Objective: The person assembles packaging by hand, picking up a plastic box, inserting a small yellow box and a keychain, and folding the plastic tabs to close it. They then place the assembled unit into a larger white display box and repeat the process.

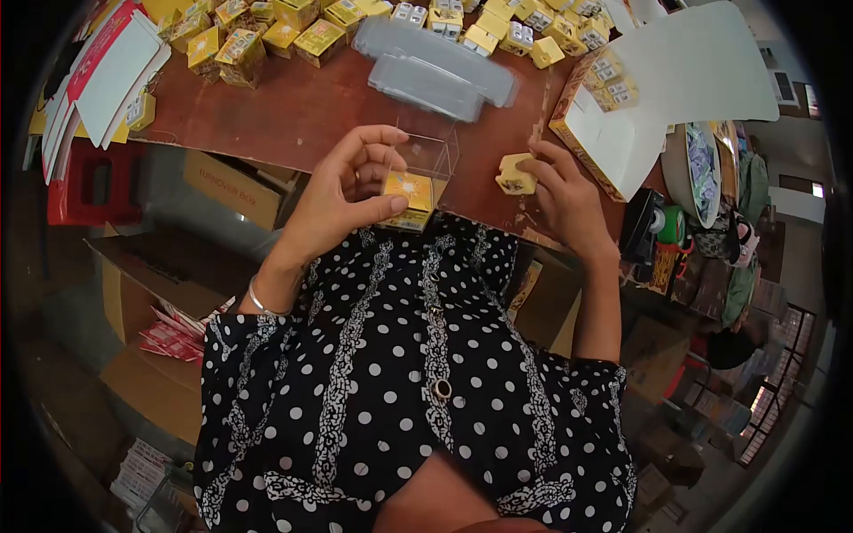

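My left hand (pixel 342 191) grips a clear plastic case (pixel 433 147) by its side, thumb in front and fingers behind. In the lower part of that case sits a small yellow printed box (pixel 409 191) with a pale starburst on it. To the right, my right hand (pixel 569 197) pinches a small yellow block-like pack (pixel 515 175) between thumb and fingers, just above the table's front edge. The two hands are apart. Beyond them on the table lie clear plastic trays (pixel 435 67), overlapping each other.
Several yellow boxes (pixel 240 58) stand at the back left, and several yellow packs with silvery tops (pixel 480 40) at the back. An open white carton (pixel 613 147) holds a few packs at right. White-and-red card sheets (pixel 107 75) and a red stool (pixel 93 191) are left.
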A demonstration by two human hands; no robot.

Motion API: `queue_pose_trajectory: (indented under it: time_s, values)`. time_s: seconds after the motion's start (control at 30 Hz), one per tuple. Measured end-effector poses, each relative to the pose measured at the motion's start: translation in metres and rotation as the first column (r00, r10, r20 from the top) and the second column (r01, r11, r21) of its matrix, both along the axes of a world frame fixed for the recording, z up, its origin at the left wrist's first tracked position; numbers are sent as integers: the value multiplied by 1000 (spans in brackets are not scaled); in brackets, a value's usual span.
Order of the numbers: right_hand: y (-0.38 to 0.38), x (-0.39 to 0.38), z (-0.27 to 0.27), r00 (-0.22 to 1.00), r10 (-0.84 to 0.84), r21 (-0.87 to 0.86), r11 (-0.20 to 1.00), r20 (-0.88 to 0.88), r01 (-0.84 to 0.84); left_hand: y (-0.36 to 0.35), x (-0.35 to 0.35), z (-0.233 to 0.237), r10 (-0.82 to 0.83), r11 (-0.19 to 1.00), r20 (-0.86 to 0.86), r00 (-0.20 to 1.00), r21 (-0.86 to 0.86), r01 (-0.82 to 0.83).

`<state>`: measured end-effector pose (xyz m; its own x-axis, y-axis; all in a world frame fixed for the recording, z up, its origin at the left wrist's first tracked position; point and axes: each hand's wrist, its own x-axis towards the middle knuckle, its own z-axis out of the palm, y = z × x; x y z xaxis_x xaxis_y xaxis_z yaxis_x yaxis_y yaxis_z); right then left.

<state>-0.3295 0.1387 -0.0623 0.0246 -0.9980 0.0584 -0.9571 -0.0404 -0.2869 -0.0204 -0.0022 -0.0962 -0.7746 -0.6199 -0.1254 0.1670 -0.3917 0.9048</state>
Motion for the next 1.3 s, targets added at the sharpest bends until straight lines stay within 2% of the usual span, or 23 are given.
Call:
queue_pose_trajectory:
  time_s: [0.13, 0.2, 0.23, 0.3, 0.33, 0.4, 0.43, 0.5, 0.53, 0.6, 0.63, 0.67, 0.7, 0.73, 0.8, 0.83, 0.9, 1.03, 1.1, 1.13, 1.2, 1.23, 1.3]
  values:
    - [15, 8, 0, 997, -15, 4, 1000, 71, 15, 7, -5, -1, -25, 1000, -16, 1000, -16, 25]
    - [15, 17, 14, 959, -124, -2, 992, 256, 129, 10, -6, 1, -34, 999, 2, 999, 6, 34]
    - [14, 18, 14, 958, -125, -7, 991, 258, 131, 10, -6, 2, -36, 999, 3, 999, 0, 36]
    - [10, 19, 13, 894, -370, 39, 927, 251, 373, 11, -7, 2, -42, 999, 20, 999, -24, 43]
    - [8, 21, 14, 893, -372, 37, 926, 253, 376, 12, -7, 1, -45, 999, 22, 999, -27, 46]
    - [2, 29, 16, 885, -465, 119, 880, 31, 459, 13, -8, 1, -30, 999, 39, 999, -43, 32]
    - [1, 32, 10, 883, -467, 117, 880, 33, 461, 14, -9, 1, -32, 998, 40, 999, -46, 34]
    - [2, 34, -7, 929, -345, 71, 932, -131, 356, 14, -10, 1, -15, 997, 54, 998, -77, 19]
    - [3, 34, -8, 930, -345, 70, 932, -129, 355, 14, -10, 1, -13, 997, 55, 998, -80, 18]
    - [4, 35, -9, 959, -280, 32, 960, 38, 279, 14, -8, 0, -30, 999, 14, 999, -20, 30]
    - [4, 35, -8, 960, -276, 33, 961, 39, 275, 13, -7, -2, -26, 999, 16, 1000, -20, 26]
    - [5, 36, -6, 913, -271, 32, 961, 304, 274, 10, -7, -5, -52, 998, -38, 998, 37, 54]
    - [7, 37, -4, 800, -248, 31, 961, 547, 276, 9, -7, -7, -79, 992, -95, 992, 92, 88]
    - [10, 37, -2, 800, -251, 28, 959, 545, 282, 10, -9, -7, -85, 991, -98, 992, 90, 94]
    - [15, 39, 0, 473, -235, 147, 965, 849, 216, 13, -11, -5, -132, 968, -218, 967, 183, 173]
    - [16, 41, -2, 475, -235, 146, 965, 848, 217, 15, -13, -6, -133, 968, -220, 966, 182, 174]
    - [16, 46, -12, 337, -69, 24, 990, 939, 138, 20, -18, -8, -170, 956, -230, 958, 199, 217]
    - [17, 40, -33, 402, -156, 65, 971, 902, 231, 26, -20, -12, -193, 952, -189, 963, 200, 230]
    - [12, 43, -42, 572, -104, -94, 947, 814, 307, 25, -19, -13, -194, 953, -184, 963, 196, 230]
    - [11, 45, -41, 571, -103, -96, 947, 815, 308, 25, -18, -12, -195, 954, -183, 963, 194, 230]
    - [8, 46, -36, 755, -105, -224, 921, 647, 320, 23, -18, -12, -173, 959, -160, 972, 195, 203]
    - [7, 44, -33, 755, -104, -226, 920, 647, 320, 23, -18, -12, -174, 960, -161, 972, 194, 204]
    - [6, 38, -28, 949, -3, -473, 867, 315, 160, 22, -19, -14, -133, 963, -155, 979, 215, 165]
